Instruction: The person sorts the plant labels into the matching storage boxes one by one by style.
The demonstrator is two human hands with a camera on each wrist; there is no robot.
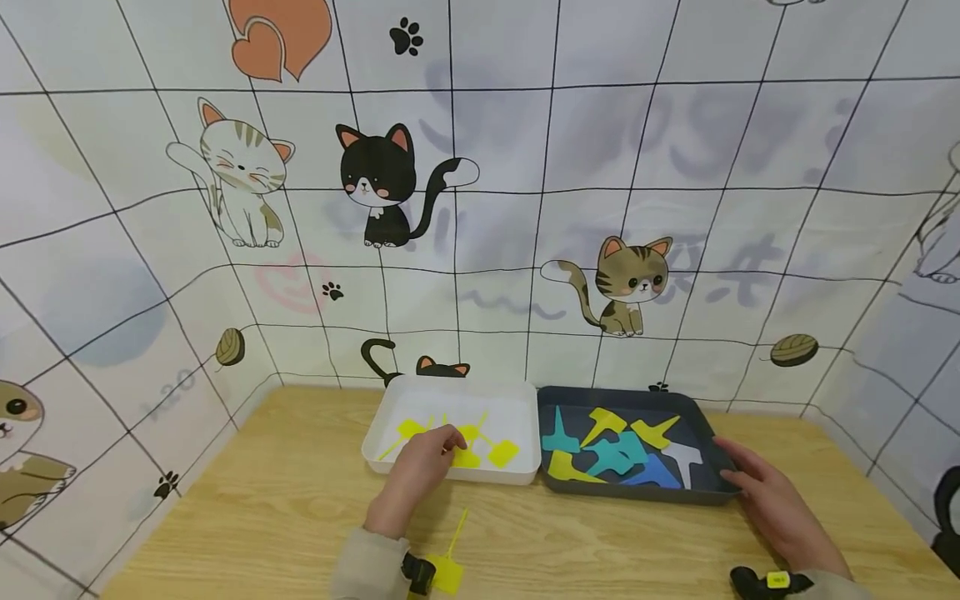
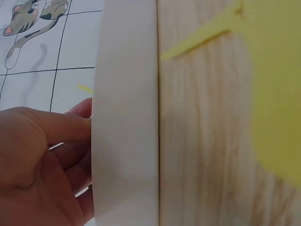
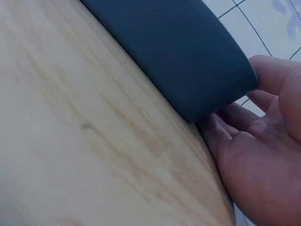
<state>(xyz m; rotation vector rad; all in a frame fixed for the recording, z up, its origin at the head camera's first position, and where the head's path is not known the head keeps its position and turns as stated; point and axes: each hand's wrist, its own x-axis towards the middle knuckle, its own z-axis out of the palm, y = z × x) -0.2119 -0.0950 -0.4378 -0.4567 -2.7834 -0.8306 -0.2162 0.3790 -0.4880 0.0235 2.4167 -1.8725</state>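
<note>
My left hand (image 1: 423,462) reaches over the front wall of a white tray (image 1: 378,442), its bent fingers down among yellow square tags with thin stems (image 1: 503,453). In the left wrist view the wall of that tray hides the fingertips, so whether they pinch a tag cannot be seen. My right hand (image 1: 776,504) rests against the right end of a dark grey tray (image 1: 637,492), fingers loosely extended along its side. In the dark tray lie T-shaped plant labels in yellow (image 1: 656,432), teal (image 1: 617,454), blue (image 1: 654,473) and white (image 1: 684,457).
On the wooden table (image 1: 585,550), another yellow tag (image 1: 447,575) lies in front of the white tray, beside my left wrist. Both trays stand side by side against a cat-patterned backdrop (image 1: 495,250). A black object (image 1: 948,517) shows at the right edge.
</note>
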